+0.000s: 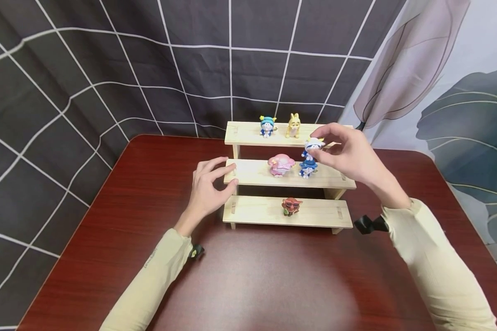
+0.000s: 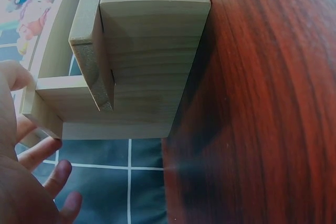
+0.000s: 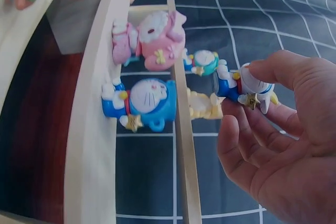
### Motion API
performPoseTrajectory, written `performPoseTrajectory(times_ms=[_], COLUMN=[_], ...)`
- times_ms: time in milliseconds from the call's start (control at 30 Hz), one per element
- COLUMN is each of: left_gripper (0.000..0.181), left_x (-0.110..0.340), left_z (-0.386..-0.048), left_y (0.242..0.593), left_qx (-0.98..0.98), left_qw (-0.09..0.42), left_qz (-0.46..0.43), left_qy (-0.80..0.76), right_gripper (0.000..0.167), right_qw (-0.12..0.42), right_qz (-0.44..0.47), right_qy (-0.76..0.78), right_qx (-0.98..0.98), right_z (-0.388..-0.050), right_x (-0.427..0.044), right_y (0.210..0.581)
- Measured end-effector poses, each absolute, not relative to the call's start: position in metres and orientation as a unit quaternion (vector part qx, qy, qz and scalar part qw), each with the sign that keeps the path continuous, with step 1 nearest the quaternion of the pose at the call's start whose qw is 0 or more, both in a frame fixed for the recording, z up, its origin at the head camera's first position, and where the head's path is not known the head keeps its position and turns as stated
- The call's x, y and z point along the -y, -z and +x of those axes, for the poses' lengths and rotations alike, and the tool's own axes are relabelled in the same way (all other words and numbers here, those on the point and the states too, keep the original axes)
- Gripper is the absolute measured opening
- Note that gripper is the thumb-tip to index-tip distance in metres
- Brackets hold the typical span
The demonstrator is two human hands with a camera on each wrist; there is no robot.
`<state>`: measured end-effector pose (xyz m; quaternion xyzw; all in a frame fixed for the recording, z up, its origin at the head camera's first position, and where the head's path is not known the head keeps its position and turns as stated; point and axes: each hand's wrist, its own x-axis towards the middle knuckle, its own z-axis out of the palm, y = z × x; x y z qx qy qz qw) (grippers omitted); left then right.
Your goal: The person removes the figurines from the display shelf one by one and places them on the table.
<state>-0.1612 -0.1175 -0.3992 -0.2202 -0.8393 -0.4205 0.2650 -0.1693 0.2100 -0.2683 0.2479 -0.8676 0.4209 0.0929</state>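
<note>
My right hand (image 1: 349, 154) pinches a small blue-and-white cat figurine with a white, yellow-horned hat (image 1: 314, 144) between thumb and fingers. In the right wrist view, this held figurine (image 3: 236, 83) is on its side relative to the picture, a gold star on its front. Just below it in the head view, a blue-hatted cat figurine (image 1: 308, 169) stands on the middle shelf, beside a pink figurine (image 1: 280, 164). My left hand (image 1: 207, 188) rests at the left end of the middle shelf (image 1: 252, 172), thumb and fingers touching the wood, as the left wrist view also shows.
On the top shelf (image 1: 244, 133) stand a teal-hatted cat figurine (image 1: 267, 126) and a yellow rabbit-eared figurine (image 1: 293, 125). A red figurine with sunglasses (image 1: 291, 207) is on the bottom shelf (image 1: 252, 211). The wooden stand sits on a reddish-brown table (image 1: 248, 276) before a dark checked curtain (image 1: 198, 69).
</note>
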Motion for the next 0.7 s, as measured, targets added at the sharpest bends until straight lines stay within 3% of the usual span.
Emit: performPoseTrajectory(times_ms=[700], left_gripper=[0.035], left_x=[0.117], left_z=[-0.161], left_y=[0.400], left_qx=[0.836], left_qw=[0.269], left_qz=[-0.223], left_qy=[0.423], right_gripper=[0.029], right_qw=[0.113], right_qz=[0.287], right_qy=[-0.409], right_qx=[0.859], right_z=[-0.131], right_x=[-0.196], right_y=[0.274])
